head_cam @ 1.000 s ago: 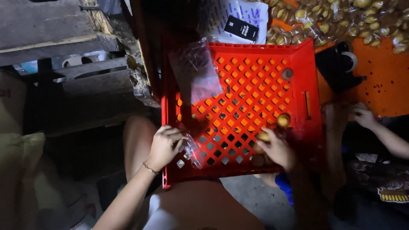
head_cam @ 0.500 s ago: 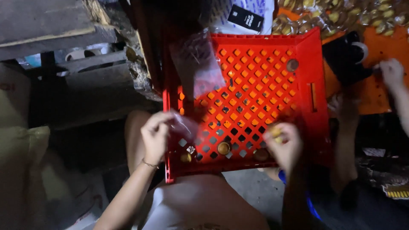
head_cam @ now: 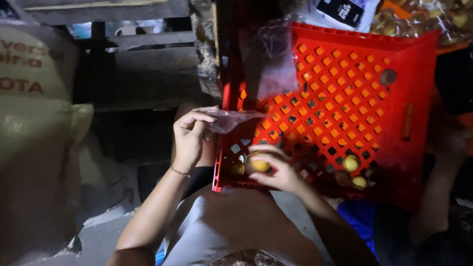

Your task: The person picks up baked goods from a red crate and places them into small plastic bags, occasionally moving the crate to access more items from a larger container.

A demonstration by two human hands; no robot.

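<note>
A small round yellow fruit (head_cam: 258, 164) sits gripped in the right hand (head_cam: 276, 170); the left hand (head_cam: 189, 135) pinches a clear thin plastic bag (head_cam: 231, 119), seemingly open, over the red perforated plastic crate (head_cam: 345, 98).

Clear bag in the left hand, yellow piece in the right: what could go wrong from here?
1. The left hand pinches the clear bag at one edge only; its mouth looks limp, so the yellow piece in the right hand may miss.
2. The red crate is perforated and tilted; loose pieces could roll.
3. Dim light hides details.
</note>
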